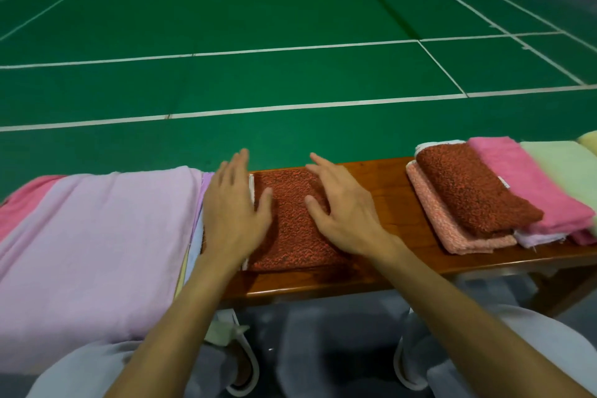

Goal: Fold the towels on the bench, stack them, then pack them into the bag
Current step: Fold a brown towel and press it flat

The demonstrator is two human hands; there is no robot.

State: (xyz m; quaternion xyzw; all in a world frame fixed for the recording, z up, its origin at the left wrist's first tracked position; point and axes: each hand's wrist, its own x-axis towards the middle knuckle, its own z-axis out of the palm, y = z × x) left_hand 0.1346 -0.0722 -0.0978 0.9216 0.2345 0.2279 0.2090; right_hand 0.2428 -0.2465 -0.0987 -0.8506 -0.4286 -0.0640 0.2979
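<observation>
Our left grip (232, 210) and right grip (344, 215), fingers straight and holding nothing, lie over the folded rust towel (292, 236) at the middle of the counter (391, 203); the folded stack (468, 197) sits toward its right end.

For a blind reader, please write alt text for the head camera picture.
The left hand and right hand are spread flat over a folded red towel on a wooden bench. Lilac cloth lies left of it, a pile of folded towels right.
</observation>
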